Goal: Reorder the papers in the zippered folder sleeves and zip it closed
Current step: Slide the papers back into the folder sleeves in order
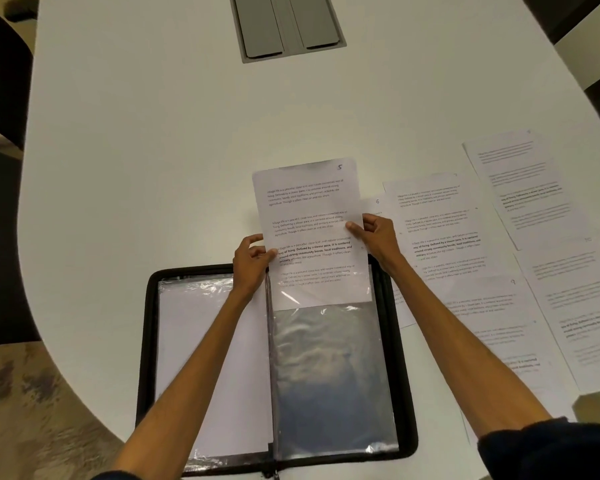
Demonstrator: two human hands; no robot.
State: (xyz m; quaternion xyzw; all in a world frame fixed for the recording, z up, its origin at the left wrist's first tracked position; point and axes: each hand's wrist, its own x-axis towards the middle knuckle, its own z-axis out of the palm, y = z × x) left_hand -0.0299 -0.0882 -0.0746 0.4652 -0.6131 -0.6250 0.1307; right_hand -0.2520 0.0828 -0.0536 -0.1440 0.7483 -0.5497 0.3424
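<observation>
1. The sheet marked 5 stands over the far edge of the open zippered folder, its lower part tucked into the top of the right-hand clear sleeve.
2. The left hand grips the sheet's left edge, thumb on the printed face and fingers curled behind it.
3. The right hand pinches the right edge higher up, thumb on the front, the other fingers bent behind the paper.
4. Both forearms reach forward across the folder and cover parts of its two halves.
5. The printed text is too small to read. The sheet's bottom edge shows only through glare on the plastic.
6. The folder lies flat at the near edge of the white table, with a black zippered rim. Its near edge is cut off by the frame.
7. The left-hand sleeve holds a blank white page. Below the sheet, the right sleeve looks grey and wrinkled.
8. Loose papers lie overlapping to the right of the folder, some running out of view.
9. A grey hatch sits in the table's far side.
</observation>
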